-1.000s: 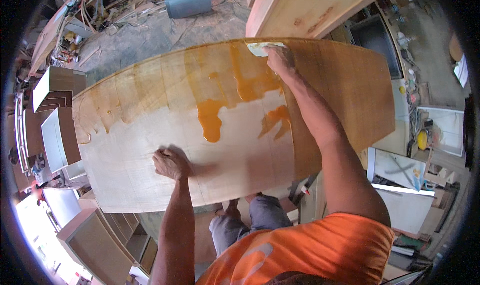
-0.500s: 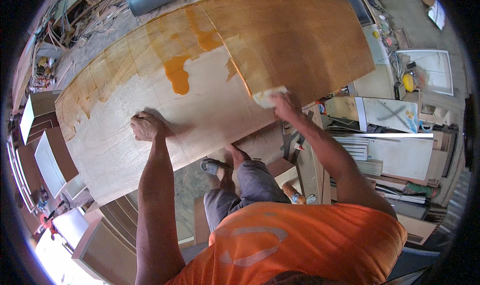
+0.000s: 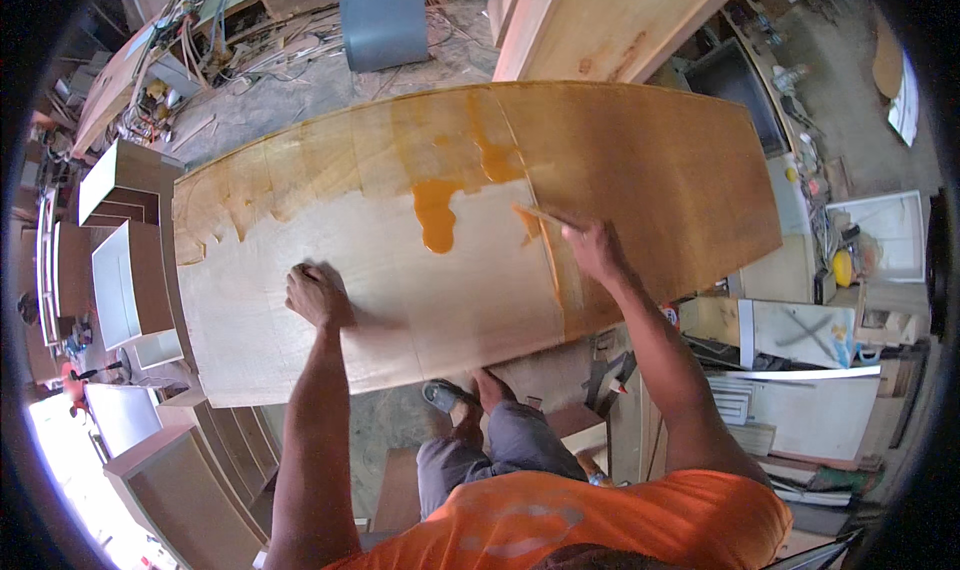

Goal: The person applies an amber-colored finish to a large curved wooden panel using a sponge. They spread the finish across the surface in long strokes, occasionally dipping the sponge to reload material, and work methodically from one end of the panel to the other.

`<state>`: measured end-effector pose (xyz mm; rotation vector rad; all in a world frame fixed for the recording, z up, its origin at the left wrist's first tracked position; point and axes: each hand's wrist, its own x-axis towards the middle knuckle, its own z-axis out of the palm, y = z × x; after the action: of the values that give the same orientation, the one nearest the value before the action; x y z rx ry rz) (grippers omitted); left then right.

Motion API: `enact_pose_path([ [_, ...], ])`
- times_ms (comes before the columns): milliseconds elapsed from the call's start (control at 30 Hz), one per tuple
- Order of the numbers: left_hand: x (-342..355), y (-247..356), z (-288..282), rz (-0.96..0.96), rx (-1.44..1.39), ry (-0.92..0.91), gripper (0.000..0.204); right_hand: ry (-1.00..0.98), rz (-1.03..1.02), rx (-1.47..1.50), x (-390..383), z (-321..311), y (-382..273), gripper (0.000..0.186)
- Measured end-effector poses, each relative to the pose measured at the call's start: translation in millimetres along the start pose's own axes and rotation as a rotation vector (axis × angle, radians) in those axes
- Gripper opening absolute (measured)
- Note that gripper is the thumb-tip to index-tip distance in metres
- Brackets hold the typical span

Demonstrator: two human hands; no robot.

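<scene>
A large curved-edged wooden panel (image 3: 380, 315) lies before me. Its right part is coated amber-brown; the left part is mostly pale wood with streaked coating along the far edge. A thick orange puddle (image 3: 435, 215) lies near the middle, with a smaller one just beyond it to the right. My right hand (image 3: 600, 252) is closed on a thin flat spreader (image 3: 545, 217), seen nearly edge-on, at the border between coated and bare wood. A wet orange line runs beside it. My left hand (image 3: 318, 294) rests as a fist on the bare wood, nothing showing in it.
Pale open cabinet boxes (image 3: 132, 275) stand at the left. Beyond the panel are a blue-grey curved sheet (image 3: 382, 20) and a tall wooden board (image 3: 610, 25). Stacked boards (image 3: 800, 410) and a yellow object (image 3: 842, 268) are at the right. My sandalled foot (image 3: 445, 397) shows below the panel.
The view has shifted, so the panel sits lower and further right. My right hand has moved the spreader away from me along the border and turned it edge-on. My left fist stays on the panel.
</scene>
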<state>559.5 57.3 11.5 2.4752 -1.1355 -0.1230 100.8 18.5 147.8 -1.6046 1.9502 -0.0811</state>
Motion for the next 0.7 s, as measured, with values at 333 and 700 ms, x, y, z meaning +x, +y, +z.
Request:
enact_pose_path([
  [333,8,20,3,-0.031,0.052,-0.016,0.02,0.582,-0.702,-0.395,283,37,-93,0.038],
  [700,15,17,3,-0.045,0.056,-0.033,0.021,0.569,-0.676,-0.397,291,42,-87,0.04],
])
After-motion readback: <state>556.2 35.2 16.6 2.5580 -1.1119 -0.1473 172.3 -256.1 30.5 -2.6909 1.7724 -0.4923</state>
